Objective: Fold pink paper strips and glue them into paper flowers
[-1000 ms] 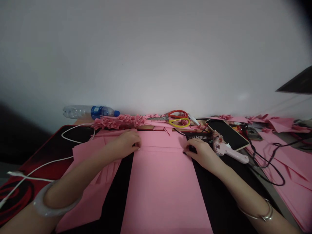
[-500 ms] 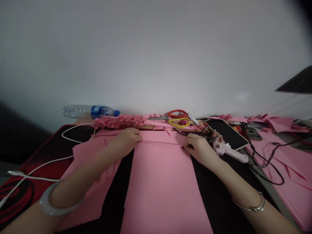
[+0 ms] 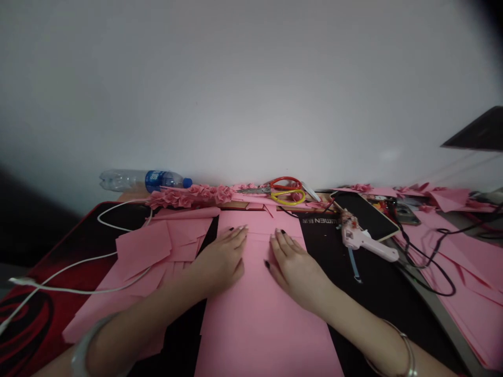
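Both hands lie flat, fingers spread, on the pink sheet (image 3: 259,309) at mid-bench. Left hand (image 3: 223,259) and right hand (image 3: 293,264) sit side by side across its far fold; sheet's long axis runs toward the person. Neither hand is nearer.

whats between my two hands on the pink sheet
Nothing but the pink sheet itself: in the head view a narrow bare strip of it runs between the left hand and right hand, both pressed flat.
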The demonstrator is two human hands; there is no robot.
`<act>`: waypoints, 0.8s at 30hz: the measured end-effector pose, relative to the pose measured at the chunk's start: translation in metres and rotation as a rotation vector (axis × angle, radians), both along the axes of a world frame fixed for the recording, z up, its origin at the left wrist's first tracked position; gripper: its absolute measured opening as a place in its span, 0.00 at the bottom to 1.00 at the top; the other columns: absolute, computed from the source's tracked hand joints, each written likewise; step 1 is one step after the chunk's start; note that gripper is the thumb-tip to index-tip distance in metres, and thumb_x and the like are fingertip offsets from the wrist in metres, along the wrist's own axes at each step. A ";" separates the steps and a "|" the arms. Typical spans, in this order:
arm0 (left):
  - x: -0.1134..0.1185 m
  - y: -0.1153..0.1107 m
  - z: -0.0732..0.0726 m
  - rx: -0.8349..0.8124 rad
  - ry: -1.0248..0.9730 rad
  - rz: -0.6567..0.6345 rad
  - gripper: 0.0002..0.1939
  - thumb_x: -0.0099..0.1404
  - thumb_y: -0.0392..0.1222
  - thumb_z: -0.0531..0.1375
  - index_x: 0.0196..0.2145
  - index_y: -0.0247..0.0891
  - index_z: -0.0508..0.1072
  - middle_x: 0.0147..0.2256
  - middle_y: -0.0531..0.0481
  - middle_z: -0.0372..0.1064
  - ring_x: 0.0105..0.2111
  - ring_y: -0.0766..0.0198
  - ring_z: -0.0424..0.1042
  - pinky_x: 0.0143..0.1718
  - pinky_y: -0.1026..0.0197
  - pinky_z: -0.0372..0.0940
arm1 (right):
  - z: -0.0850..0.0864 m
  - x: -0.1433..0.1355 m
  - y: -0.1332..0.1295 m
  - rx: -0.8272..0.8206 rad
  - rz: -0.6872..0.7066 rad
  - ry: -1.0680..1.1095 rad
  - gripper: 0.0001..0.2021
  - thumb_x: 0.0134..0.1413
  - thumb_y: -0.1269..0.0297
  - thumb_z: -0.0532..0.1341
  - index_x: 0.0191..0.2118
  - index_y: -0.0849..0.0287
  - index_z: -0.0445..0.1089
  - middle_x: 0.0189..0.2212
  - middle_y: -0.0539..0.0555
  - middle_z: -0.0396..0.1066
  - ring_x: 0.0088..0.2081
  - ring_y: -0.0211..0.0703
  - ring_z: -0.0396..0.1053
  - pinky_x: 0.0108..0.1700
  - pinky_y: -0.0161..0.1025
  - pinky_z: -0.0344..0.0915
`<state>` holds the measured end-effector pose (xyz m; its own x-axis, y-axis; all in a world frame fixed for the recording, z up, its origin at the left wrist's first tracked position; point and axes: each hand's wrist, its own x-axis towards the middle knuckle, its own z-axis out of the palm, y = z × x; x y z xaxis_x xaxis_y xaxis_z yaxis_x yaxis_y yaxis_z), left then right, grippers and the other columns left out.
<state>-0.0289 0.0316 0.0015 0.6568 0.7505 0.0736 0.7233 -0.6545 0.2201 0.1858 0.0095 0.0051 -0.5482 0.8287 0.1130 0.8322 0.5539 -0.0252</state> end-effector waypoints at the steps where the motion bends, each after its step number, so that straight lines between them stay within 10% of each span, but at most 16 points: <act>1: 0.007 0.000 -0.003 -0.004 0.008 -0.026 0.29 0.61 0.34 0.50 0.60 0.24 0.59 0.62 0.31 0.53 0.63 0.50 0.52 0.64 0.50 0.49 | 0.001 -0.008 0.001 -0.022 0.006 0.009 0.25 0.61 0.67 0.52 0.59 0.80 0.60 0.59 0.76 0.58 0.61 0.61 0.58 0.59 0.54 0.60; 6: 0.018 0.001 -0.012 -0.008 -0.050 -0.036 0.30 0.62 0.34 0.49 0.62 0.26 0.56 0.64 0.35 0.50 0.65 0.54 0.48 0.64 0.49 0.50 | -0.001 -0.020 0.007 -0.073 0.030 0.025 0.27 0.62 0.65 0.51 0.61 0.81 0.58 0.61 0.75 0.55 0.62 0.60 0.55 0.63 0.52 0.54; 16: -0.028 -0.006 -0.004 0.036 0.068 0.222 0.24 0.68 0.39 0.47 0.60 0.35 0.63 0.61 0.43 0.58 0.59 0.54 0.62 0.58 0.50 0.60 | -0.007 0.048 -0.004 0.007 -0.082 -0.021 0.24 0.62 0.68 0.51 0.60 0.75 0.60 0.59 0.71 0.59 0.58 0.56 0.63 0.58 0.53 0.63; 24: -0.034 0.015 0.013 0.069 0.048 0.087 0.16 0.65 0.32 0.50 0.37 0.36 0.78 0.46 0.43 0.73 0.51 0.53 0.67 0.57 0.49 0.57 | 0.003 0.058 0.017 0.080 -0.073 0.112 0.11 0.60 0.72 0.55 0.38 0.64 0.75 0.42 0.62 0.76 0.45 0.54 0.72 0.48 0.50 0.68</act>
<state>-0.0628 0.0467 0.0143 0.5936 0.7990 0.0966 0.7866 -0.6013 0.1404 0.2435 0.0268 0.0081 -0.4672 0.8519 0.2369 0.8648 0.4960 -0.0781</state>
